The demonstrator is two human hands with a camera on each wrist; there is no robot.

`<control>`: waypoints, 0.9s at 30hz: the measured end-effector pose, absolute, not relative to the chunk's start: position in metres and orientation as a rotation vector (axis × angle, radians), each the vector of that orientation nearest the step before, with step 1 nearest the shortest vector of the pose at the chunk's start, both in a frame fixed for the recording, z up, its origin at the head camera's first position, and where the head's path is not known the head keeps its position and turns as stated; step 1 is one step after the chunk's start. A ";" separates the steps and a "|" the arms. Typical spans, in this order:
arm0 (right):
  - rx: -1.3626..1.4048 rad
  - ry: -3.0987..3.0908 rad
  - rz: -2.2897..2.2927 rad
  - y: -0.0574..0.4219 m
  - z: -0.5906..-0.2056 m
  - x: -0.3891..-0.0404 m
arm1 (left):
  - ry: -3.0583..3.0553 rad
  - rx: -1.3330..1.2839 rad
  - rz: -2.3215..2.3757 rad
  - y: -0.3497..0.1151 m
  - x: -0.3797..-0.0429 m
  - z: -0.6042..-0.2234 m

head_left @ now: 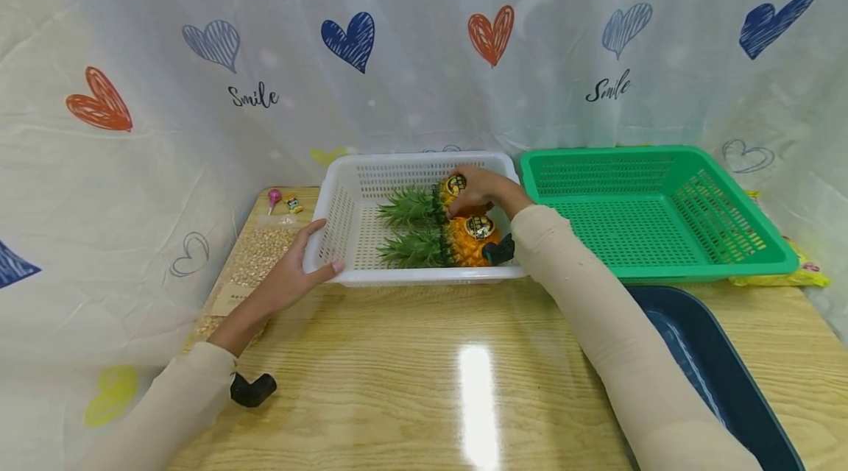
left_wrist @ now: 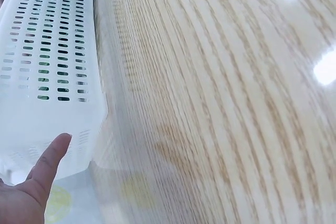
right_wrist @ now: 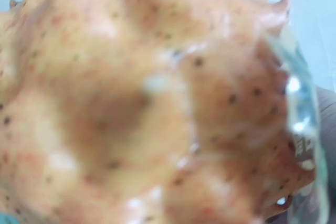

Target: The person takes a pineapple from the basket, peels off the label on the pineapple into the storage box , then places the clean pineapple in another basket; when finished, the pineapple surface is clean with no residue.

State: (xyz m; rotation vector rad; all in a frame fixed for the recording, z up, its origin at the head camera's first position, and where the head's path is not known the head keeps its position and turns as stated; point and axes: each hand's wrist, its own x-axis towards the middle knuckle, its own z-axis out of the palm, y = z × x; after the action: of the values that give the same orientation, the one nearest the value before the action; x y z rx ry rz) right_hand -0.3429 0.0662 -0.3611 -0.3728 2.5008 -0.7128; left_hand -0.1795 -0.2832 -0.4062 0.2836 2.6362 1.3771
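Note:
Two small pineapples with green leaf crowns and round black-and-gold labels lie side by side in the white basket (head_left: 411, 277). My right hand (head_left: 478, 188) reaches in from the right and grips the far pineapple (head_left: 447, 193) round its body. The near pineapple (head_left: 467, 243) lies just below that hand. In the right wrist view, a pineapple's bumpy orange skin (right_wrist: 131, 103) fills most of the picture. At the basket's left front corner, my left hand (head_left: 291, 272) rests with fingers spread. Its thumb (left_wrist: 52, 156) lies straight against the basket in the left wrist view.
A green basket (head_left: 616, 272) stands right of the white one, with yellow packaging (head_left: 804, 272) beneath its right side. A dark blue tray (head_left: 722, 375) sits nearer, under my right arm. On the left lie a bag of grains (head_left: 261, 254), a pink lollipop (head_left: 274, 196) and a small candy (head_left: 294, 204).

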 end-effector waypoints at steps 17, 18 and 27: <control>-0.575 2.582 -0.712 0.071 -0.354 -0.342 | 2.614 0.249 1.381 -0.284 -0.182 -0.408; -0.596 2.593 -0.718 0.072 -0.352 -0.344 | 2.616 0.250 1.379 -0.283 -0.182 -0.407; -0.628 2.661 -0.732 0.073 -0.337 -0.348 | 2.603 0.249 1.399 -0.284 -0.180 -0.406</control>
State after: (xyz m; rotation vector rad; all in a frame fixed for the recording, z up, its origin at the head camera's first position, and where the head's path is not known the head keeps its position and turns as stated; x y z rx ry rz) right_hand -0.3478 0.0732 -0.3368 -0.6278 2.6607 -0.7322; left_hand -0.1800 -0.2836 -0.4059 0.2490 2.6027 1.3990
